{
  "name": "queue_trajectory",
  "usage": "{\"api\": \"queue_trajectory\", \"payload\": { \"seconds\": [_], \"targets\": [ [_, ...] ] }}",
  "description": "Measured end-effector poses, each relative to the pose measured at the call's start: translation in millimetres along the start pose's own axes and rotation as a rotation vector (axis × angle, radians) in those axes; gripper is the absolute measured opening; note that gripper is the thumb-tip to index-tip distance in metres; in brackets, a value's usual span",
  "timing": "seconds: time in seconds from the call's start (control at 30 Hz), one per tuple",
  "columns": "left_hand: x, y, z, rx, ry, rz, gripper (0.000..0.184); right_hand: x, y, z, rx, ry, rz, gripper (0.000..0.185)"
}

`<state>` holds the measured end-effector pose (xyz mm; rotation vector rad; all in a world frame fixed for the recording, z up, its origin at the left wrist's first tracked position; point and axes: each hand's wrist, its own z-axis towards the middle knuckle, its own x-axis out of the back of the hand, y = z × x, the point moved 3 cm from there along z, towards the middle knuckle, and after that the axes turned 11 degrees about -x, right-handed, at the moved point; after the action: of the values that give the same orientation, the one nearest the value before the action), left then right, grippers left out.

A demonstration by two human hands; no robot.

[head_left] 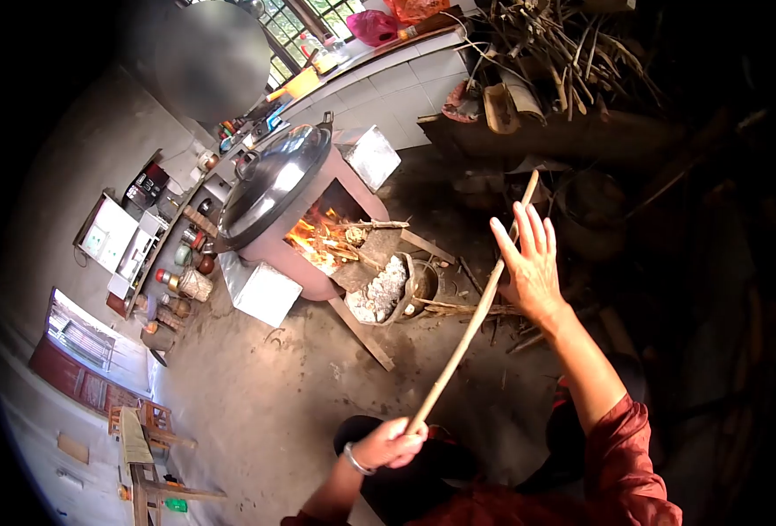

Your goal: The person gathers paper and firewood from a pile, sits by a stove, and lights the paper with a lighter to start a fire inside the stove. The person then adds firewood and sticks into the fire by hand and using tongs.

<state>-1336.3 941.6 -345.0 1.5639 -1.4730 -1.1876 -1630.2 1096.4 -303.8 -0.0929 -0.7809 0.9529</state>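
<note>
A long, pale wooden stick slants across in front of me, from lower left to upper right. My left hand, with a bracelet at the wrist, is closed around its lower end. Farther up, my right hand lies against the stick with fingers stretched out and apart; its thumb side is partly hidden. Ahead stands a round pinkish stove with flames and burning sticks in its opening. A large pot with a dark, shiny lid sits on top. Whitish ash lies below the opening.
A basin stands by the ash. A wooden strip lies on the floor before the stove. Firewood is heaped at upper right. Shelving with jars runs along the left, and a wooden bench is at lower left.
</note>
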Motion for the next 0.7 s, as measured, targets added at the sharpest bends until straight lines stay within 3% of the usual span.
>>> {"api": "queue_trajectory", "payload": {
  "seconds": [0.07,0.13,0.2,0.23,0.27,0.33,0.4,0.47,0.5,0.6,0.7],
  "targets": [
    [22,21,-5,0.005,-0.056,0.084,0.016,3,12,2,0.076,-0.058,0.014,0.065],
    [44,46,-10,0.064,-0.051,0.236,0.015,-6,31,-1,0.152,0.02,0.027,0.038],
    [58,75,-14,0.074,-0.043,0.629,0.008,-19,51,-9,0.072,-0.211,0.143,0.042],
    [58,91,-16,0.051,-0.046,0.668,0.009,-22,49,-11,0.047,-0.292,0.189,0.044],
    [71,93,-14,-0.215,-0.093,0.942,0.014,-10,35,-12,0.054,-0.297,0.212,0.047],
    [66,122,-16,-0.215,-0.014,1.331,0.023,-17,22,-29,0.175,-0.387,0.096,0.056],
    [43,152,-21,-0.309,0.074,1.679,0.027,-16,10,-39,0.269,-0.438,-0.012,0.048],
    [44,167,-20,-0.281,0.193,1.775,0.024,-37,24,-49,0.196,-0.574,0.025,0.036],
    [49,172,-19,-0.389,0.286,1.844,0.024,-41,27,-47,0.12,-0.696,-0.024,0.026],
    [89,181,-21,-0.6,0.575,2.012,0.022,-22,20,-41,0.037,-0.61,0.213,0.024],
    [128,182,-29,-0.615,0.718,1.997,0.022,-4,0,-38,0.054,-0.604,0.29,0.027]
  ]
}}
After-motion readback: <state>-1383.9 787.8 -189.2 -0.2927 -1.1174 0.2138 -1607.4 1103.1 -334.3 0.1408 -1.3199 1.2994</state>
